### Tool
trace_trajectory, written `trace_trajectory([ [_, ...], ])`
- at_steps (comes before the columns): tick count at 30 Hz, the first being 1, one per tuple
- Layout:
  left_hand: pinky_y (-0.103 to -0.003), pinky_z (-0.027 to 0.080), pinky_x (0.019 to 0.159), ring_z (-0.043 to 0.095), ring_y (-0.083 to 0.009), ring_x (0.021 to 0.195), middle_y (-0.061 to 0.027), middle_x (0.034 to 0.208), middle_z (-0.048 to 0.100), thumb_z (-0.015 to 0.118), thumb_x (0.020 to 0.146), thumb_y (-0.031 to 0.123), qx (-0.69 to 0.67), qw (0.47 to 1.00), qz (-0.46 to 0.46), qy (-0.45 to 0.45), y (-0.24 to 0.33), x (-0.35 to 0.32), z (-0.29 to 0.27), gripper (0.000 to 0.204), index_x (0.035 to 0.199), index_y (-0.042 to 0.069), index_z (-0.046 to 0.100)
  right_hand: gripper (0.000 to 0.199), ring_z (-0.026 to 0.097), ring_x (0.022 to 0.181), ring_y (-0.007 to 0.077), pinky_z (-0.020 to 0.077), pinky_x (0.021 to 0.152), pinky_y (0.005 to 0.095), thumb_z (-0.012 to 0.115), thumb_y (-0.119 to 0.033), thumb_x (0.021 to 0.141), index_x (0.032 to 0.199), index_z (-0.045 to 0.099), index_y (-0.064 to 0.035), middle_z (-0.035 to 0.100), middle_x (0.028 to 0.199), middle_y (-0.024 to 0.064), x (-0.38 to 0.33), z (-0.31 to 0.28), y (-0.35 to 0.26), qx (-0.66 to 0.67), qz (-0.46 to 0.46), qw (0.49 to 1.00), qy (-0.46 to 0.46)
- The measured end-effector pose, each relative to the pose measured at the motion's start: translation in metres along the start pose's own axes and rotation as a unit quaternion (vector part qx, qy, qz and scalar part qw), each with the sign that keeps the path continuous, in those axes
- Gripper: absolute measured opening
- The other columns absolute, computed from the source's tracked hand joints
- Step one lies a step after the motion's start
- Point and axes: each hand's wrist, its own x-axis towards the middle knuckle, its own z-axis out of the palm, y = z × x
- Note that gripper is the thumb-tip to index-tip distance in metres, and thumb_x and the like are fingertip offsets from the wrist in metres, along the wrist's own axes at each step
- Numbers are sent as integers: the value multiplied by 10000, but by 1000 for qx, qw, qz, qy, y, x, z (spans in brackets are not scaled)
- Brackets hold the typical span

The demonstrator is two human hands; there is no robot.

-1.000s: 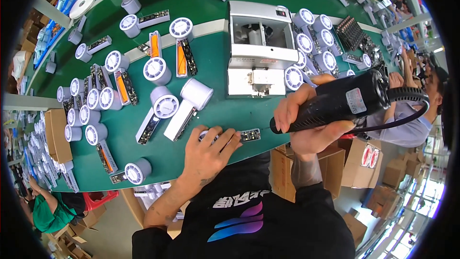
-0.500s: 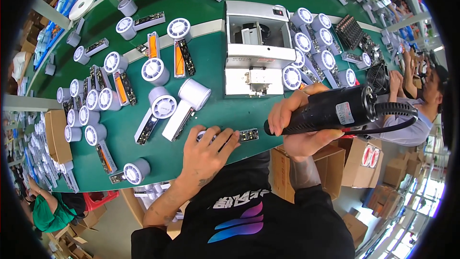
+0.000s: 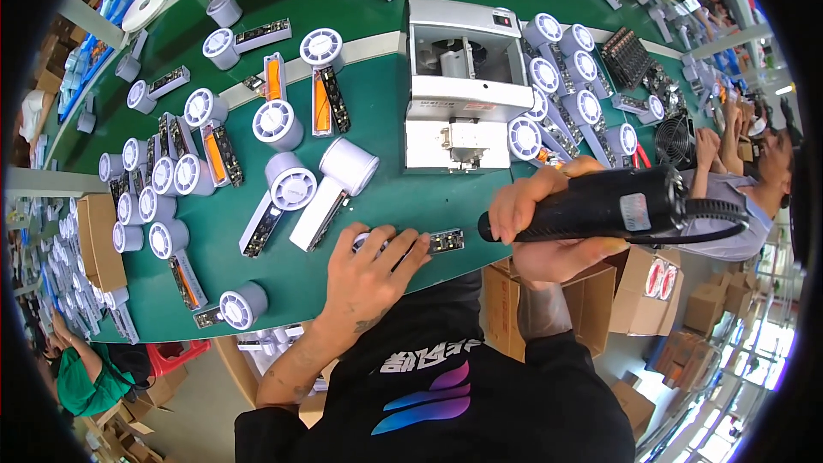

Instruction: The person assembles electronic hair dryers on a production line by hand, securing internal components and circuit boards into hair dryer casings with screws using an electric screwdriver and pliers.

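My left hand (image 3: 369, 273) lies over a pale lilac handheld fan unit near the table's front edge, fingers curled round it. Most of the unit is hidden under the palm; its circuit board (image 3: 447, 241) sticks out to the right of the fingertips. In my right hand (image 3: 549, 259) is a black electric screwdriver (image 3: 591, 207), held almost level, its nose pointing left at the board. The nose stands a little apart from the board's right end. A thick black cord (image 3: 718, 207) runs from the tool's back end.
Beyond my hands stands a silver screw-feeding machine (image 3: 467, 90). More fan units (image 3: 291, 184) with bare boards lie on the green table (image 3: 411, 197) to the left and right. A cardboard box (image 3: 647, 291) is on the floor at right. Another person (image 3: 746, 206) sits at the right.
The screwdriver and my right hand have shifted slightly right and turned a little more level. My left hand stays on the fan unit.
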Motion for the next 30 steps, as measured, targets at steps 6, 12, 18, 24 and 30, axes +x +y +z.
trace_trajectory([
  [6, -388, 458, 795, 581, -184, 929, 3, 1016, 649, 774, 796, 209, 2, 1000, 0, 5, -1, 0, 3, 256, 1014, 90, 713, 892, 467, 462, 170, 424, 431, 327, 349, -874, 826, 1333, 357, -141, 476, 678, 67, 5, -6, 1, 1, 7, 1000, -4],
  [12, -389, 460, 794, 581, -186, 938, 1, 1024, 654, 777, 789, 209, 4, 1000, 1, 0, -1, -1, 3, 262, 1017, 93, 717, 896, 474, 475, 172, 428, 437, 326, 353, -875, 824, 1339, 354, -141, 477, 682, 66, 5, -5, -1, 23, 5, 1000, -16],
  [18, -390, 460, 794, 583, -187, 939, -5, 1014, 661, 774, 793, 206, 3, 1000, 2, 10, -2, -1, 4, 254, 1009, 83, 718, 840, 469, 468, 165, 419, 420, 316, 410, -857, 822, 1229, 383, -123, 485, 698, 65, 2, -2, 4, 1, 5, 999, -39],
  [24, -402, 460, 810, 584, -193, 954, -16, 1034, 658, 766, 801, 195, 7, 1000, 17, 7, -2, -2, 2, 270, 1036, 74, 711, 831, 489, 481, 172, 421, 418, 311, 465, -830, 823, 1199, 390, -92, 499, 711, 71, -5, -4, 8, 22, 2, 999, -35],
  [30, -392, 461, 829, 598, -190, 978, -14, 1094, 658, 675, 801, 137, 27, 996, 48, -69, -6, 0, -13, 298, 1096, 106, 705, 774, 502, 470, 198, 435, 420, 328, 514, -792, 842, 1128, 417, -79, 521, 655, 97, 1, 0, -5, 32, 3, 990, -138],
])
